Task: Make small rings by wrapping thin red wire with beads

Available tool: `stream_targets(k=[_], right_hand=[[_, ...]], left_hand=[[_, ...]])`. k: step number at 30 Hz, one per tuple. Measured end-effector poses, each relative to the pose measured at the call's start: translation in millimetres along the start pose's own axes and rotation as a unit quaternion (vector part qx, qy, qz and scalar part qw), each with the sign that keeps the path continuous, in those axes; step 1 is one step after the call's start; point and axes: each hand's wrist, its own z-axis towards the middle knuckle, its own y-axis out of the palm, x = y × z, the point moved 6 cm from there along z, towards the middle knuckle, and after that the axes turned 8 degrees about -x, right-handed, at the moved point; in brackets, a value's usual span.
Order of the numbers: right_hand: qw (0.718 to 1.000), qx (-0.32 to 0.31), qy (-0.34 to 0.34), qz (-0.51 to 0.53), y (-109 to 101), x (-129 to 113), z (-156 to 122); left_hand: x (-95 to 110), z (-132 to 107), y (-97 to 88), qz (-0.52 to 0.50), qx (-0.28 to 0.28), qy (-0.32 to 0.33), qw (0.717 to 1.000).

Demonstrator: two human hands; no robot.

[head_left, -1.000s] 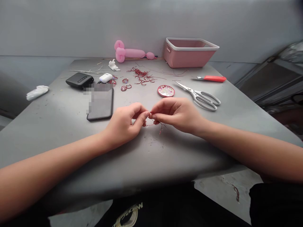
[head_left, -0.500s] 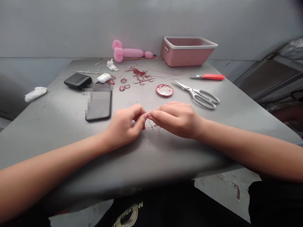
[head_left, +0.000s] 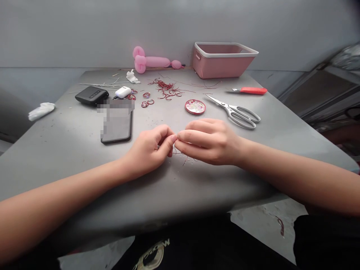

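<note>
My left hand (head_left: 150, 150) and my right hand (head_left: 208, 141) meet fingertip to fingertip low over the grey table (head_left: 84, 157), both pinched on a thin piece of red wire (head_left: 183, 157). Loose wire ends trail onto the table under my right fingers. A tiny pale bead seems to sit at the pinch point, too small to be sure. Behind my hands lies a small round red dish of pale beads (head_left: 195, 107). Finished red wire rings (head_left: 147, 102) and a heap of red wire scraps (head_left: 167, 90) lie further back.
A black phone (head_left: 117, 125) lies left of my hands. Behind it are a black power bank (head_left: 91, 95) and a white earbud case (head_left: 123, 92). Scissors (head_left: 236, 112) and a red-handled cutter (head_left: 250, 90) lie at the right. A pink basket (head_left: 223, 62) and pink balloon (head_left: 153, 62) stand at the back.
My right hand has rolled palm down and sunk toward the table, hiding most of the red wire. My left hand has barely moved. The view has shifted slightly.
</note>
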Motion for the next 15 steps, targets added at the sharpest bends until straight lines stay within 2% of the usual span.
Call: stream_targets(k=[3,10,13,15], right_hand=[[0.995,0.021,-0.055,-0.08,-3,-5,-1],[0.993,0.026,-0.061,-0.095,-1,-11,0],[0.998,0.053,-0.001,-0.037,-2,-5,-1],[0.991,0.059,0.084,0.08,0,6,-2]], left_hand=[[-2,1,0.0,-0.006,-0.002,-0.005,1.0],[-8,4,1.2,-0.021,-0.008,-0.017,1.0],[-7,4,0.7,-0.018,-0.004,-0.017,1.0],[-5,4,-0.9,-0.012,0.008,-0.006,1.0]])
